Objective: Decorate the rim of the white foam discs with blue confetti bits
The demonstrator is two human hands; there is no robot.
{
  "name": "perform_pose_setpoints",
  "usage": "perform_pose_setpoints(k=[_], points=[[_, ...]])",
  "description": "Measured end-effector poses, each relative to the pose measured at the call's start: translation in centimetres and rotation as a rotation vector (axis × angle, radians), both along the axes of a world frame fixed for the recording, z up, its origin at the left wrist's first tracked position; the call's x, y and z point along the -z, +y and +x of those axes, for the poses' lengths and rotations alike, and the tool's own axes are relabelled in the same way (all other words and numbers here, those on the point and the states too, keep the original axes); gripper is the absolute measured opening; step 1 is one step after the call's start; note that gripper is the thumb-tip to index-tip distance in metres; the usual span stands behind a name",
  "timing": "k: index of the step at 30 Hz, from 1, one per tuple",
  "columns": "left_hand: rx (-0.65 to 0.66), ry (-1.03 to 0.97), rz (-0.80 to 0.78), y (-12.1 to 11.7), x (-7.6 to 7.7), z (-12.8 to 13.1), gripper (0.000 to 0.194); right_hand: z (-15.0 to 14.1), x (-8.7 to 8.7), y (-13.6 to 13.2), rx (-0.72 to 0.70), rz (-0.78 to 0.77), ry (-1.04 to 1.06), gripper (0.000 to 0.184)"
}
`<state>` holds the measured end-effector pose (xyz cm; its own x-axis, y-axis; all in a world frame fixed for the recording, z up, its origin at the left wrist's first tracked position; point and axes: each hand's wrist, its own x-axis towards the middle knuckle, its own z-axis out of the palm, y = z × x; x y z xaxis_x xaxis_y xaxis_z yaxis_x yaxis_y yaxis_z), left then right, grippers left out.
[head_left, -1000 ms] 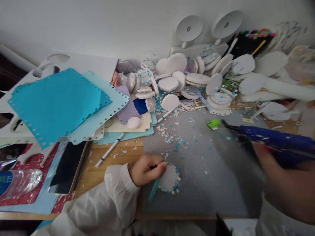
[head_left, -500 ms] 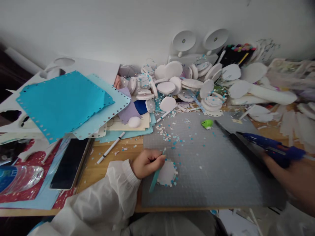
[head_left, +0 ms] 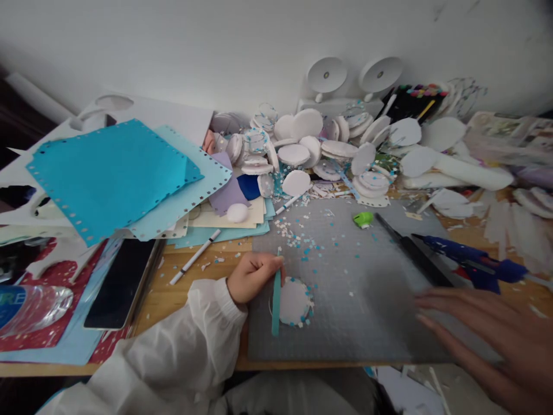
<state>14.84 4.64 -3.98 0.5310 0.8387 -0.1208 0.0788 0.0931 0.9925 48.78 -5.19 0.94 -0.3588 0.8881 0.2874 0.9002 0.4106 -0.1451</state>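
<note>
My left hand [head_left: 253, 276] is closed on a thin teal strip [head_left: 275, 304] and holds it upright against the left edge of a white foam disc [head_left: 294, 301] lying on the grey cutting mat [head_left: 358, 300]. Small blue and white bits rim the disc. My right hand [head_left: 484, 337] hovers low over the mat's right side with its fingers stretched flat and nothing in it. Just beyond its fingers a blue glue gun [head_left: 470, 262] lies on the mat's right edge.
A heap of white foam discs [head_left: 328, 144] fills the back of the desk. Blue punched paper sheets [head_left: 112, 173] lie at the left, above a black phone [head_left: 118, 285]. A white pen [head_left: 194, 257], a green object [head_left: 363, 218], a black ruler [head_left: 410, 251] and scattered confetti lie nearby.
My right hand has set the blue glue gun down at the mat's right edge and opened flat. My left hand has turned the teal strip upright beside the disc.
</note>
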Motion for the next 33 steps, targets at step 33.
perform_pose_setpoints(k=[33], points=[[-0.134,0.212,0.406,-0.4,-0.3,0.4,0.03,-10.7,2.7,10.8,-0.381,0.087,0.664,0.019]])
